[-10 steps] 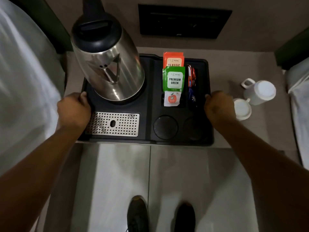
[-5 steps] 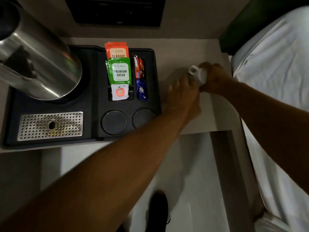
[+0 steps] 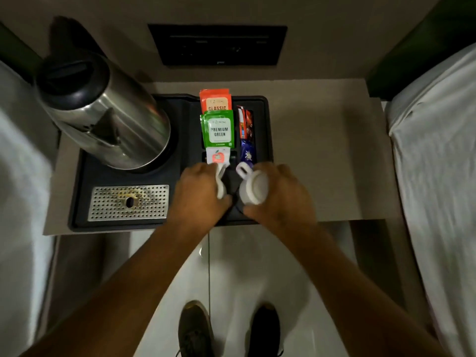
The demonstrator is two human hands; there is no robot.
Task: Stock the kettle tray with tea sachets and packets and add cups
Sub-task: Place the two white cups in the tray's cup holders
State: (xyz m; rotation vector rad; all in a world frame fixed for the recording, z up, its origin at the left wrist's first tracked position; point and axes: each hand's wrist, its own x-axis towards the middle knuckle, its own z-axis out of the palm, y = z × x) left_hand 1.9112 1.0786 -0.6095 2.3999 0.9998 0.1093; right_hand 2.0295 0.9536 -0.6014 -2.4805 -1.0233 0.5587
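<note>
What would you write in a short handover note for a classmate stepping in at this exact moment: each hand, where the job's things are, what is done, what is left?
Left hand: closed on a white cup, mostly hidden, over the tray's front.
Right hand: closed on a second white cup, upside down, handle pointing back towards the packets.
Tray: kettle at back left, drip grate at front left.
Done: orange Classic sachets, Premium Green sachets, a small white packet and red and blue packets stand in the slots.
Left: seat both cups on the tray and let go. Whether either touches down yet is hidden.
</note>
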